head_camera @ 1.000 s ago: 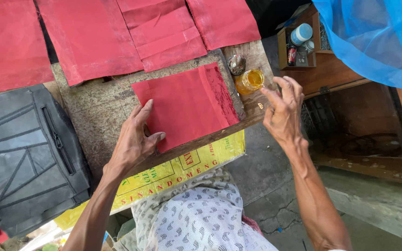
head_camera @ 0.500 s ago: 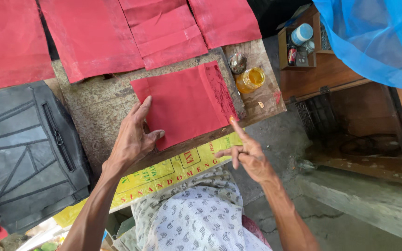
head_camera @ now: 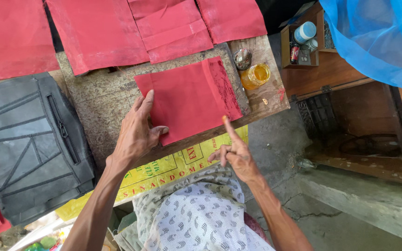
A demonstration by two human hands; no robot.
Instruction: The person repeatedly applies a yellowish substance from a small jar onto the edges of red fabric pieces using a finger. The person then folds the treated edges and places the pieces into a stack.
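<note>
The right hand (head_camera: 238, 155) hovers nearest, at about 5 o'clock of the red cloth piece (head_camera: 189, 97), forefinger pointing toward its near edge and the other fingers curled, holding nothing. The left hand (head_camera: 138, 132) lies with spread fingers on the cloth's 8 o'clock corner, pressing it flat on the worktop (head_camera: 94, 104). Farther off, at 2 o'clock, stands a small jar (head_camera: 255, 75) of what looks like yellow glue.
</note>
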